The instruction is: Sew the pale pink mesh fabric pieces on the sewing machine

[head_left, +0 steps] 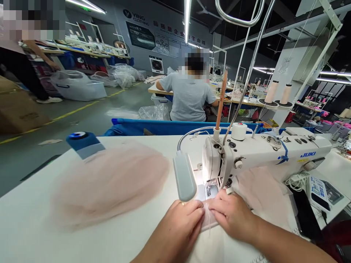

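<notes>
My left hand (pixel 179 223) and my right hand (pixel 233 213) lie close together on a small piece of pale pink fabric (pixel 208 221), just in front of the presser foot (pixel 211 184) of a white JUKI sewing machine (pixel 271 151). Both hands pinch the fabric with fingers pressed together, fingertips almost touching. A lit grey lamp head (pixel 184 176) hangs just left of the needle. A loose heap of sheer pink tulle (pixel 109 182) lies on the white table (pixel 41 226) to the left of my hands.
A blue and grey box (pixel 85 143) sits at the table's far edge. Two thread cones (pixel 278 93) stand behind the machine. A control panel (pixel 319 191) and coiled cable lie at right. A seated person in a grey shirt (pixel 189 96) works ahead; another person stands far left.
</notes>
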